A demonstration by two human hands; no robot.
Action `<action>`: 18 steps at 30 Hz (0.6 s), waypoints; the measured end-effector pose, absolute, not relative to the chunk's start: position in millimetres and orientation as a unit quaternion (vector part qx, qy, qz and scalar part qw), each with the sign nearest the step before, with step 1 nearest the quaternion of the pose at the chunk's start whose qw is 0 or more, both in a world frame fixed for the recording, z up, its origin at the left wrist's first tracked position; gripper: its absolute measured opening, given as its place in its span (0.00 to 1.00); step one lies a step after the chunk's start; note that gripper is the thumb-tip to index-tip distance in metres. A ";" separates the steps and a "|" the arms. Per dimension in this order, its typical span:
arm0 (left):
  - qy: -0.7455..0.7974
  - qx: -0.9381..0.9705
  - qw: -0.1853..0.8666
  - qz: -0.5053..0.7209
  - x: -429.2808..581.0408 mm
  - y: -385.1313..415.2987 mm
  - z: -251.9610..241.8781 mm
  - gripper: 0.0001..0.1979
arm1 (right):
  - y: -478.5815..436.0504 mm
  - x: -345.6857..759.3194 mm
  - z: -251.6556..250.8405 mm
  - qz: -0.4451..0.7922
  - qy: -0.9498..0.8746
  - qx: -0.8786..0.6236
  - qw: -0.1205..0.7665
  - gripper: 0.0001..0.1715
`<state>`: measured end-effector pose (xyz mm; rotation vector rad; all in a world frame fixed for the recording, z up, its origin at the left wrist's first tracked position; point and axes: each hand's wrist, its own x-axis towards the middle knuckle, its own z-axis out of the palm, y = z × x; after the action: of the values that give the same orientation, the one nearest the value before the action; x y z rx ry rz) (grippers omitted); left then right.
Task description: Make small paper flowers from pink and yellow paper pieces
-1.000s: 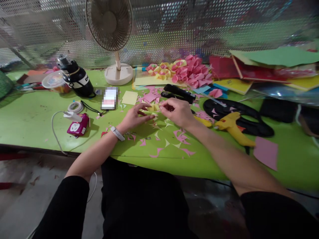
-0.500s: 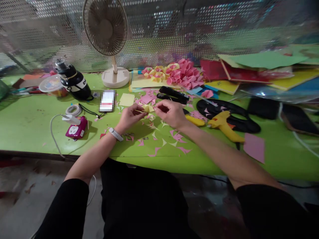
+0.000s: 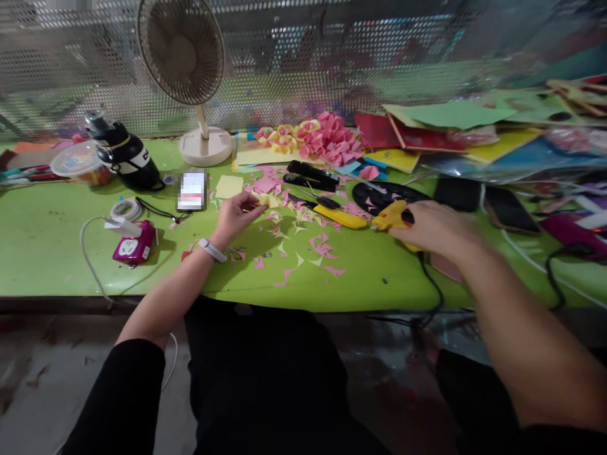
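Note:
My left hand (image 3: 236, 215) pinches a small folded yellow paper piece (image 3: 267, 200) just above the green table (image 3: 57, 253). My right hand (image 3: 434, 229) lies over the yellow glue gun (image 3: 391, 218) to the right, its fingers closing round the handle; motion smears it somewhat. Pink and yellow paper scraps (image 3: 303, 249) are scattered between the hands. A yellow-handled cutter (image 3: 339, 217) lies beside the glue gun.
A desk fan (image 3: 183, 76), black bottle (image 3: 124, 155), tape roll (image 3: 122, 208) and pink charger (image 3: 128, 248) stand at the left. A black stapler (image 3: 310, 175), paper flowers (image 3: 313, 136) and stacked coloured sheets (image 3: 455, 129) fill the back right. A cord (image 3: 434, 287) hangs over the table edge.
My right hand let go of the yellow paper piece and moved right onto the glue gun. The left hand kept the piece. The view shifted to the right.

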<state>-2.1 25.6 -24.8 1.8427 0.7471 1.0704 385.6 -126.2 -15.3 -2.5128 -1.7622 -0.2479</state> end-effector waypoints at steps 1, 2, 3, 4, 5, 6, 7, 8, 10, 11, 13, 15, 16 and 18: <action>0.299 0.738 0.429 0.426 -2.3 25.5 -25.0 0.14 | -125.5 394.3 -21.9 -0.066 -0.572 -0.817 0.023 0.20; 0.301 0.738 0.430 0.424 -2.6 25.4 -25.4 0.15 | -124.1 400.2 -28.0 -0.052 -0.567 -0.822 0.019 0.21; 0.304 0.737 0.430 0.424 -3.0 25.5 -25.9 0.15 | -122.5 403.6 -33.2 -0.044 -0.564 -0.824 0.020 0.22; 0.307 0.735 0.430 0.425 -3.4 25.7 -26.7 0.16 | -121.2 405.1 -37.4 -0.042 -0.564 -0.824 0.026 0.24; 0.309 0.732 0.432 0.426 -3.7 26.2 -27.7 0.16 | -120.3 405.2 -40.4 -0.046 -0.565 -0.823 0.031 0.25; 0.309 0.730 0.435 0.426 -3.8 26.9 -28.8 0.16 | -120.0 404.3 -42.3 -0.057 -0.567 -0.821 0.037 0.26; 0.307 0.728 0.441 0.425 -3.9 27.6 -29.9 0.17 | -120.4 402.8 -43.3 -0.070 -0.569 -0.818 0.042 0.27; 0.305 0.727 0.446 0.423 -3.8 28.3 -30.8 0.17 | -121.3 400.8 -43.5 -0.083 -0.571 -0.815 0.046 0.27; 0.307 0.726 0.451 0.419 -3.4 29.0 -31.3 0.17 | -124.5 395.2 -41.9 -0.099 -0.569 -0.815 0.046 0.26; 0.310 0.724 0.450 0.420 -3.2 28.9 -31.0 0.18 | -126.7 391.7 -40.3 -0.103 -0.561 -0.820 0.043 0.24; 0.313 0.722 0.449 0.423 -2.8 28.1 -29.9 0.18 | -131.7 383.6 -36.5 -0.104 -0.535 -0.838 0.031 0.20; 0.308 0.720 0.453 0.426 -2.8 27.4 -29.1 0.18 | -137.5 376.2 -32.7 -0.095 -0.487 -0.867 0.036 0.22; 0.305 0.718 0.455 0.429 -2.8 27.4 -29.2 0.18 | -140.3 373.5 -31.1 -0.089 -0.461 -0.882 0.052 0.24; 0.304 0.713 0.456 0.437 -2.8 27.9 -30.2 0.17 | -144.9 370.1 -28.4 -0.093 -0.419 -0.896 0.118 0.28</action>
<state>-2.8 27.9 -30.2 1.7589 0.7496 1.0786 370.1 -144.9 -28.4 -2.6204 -1.2252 -0.2716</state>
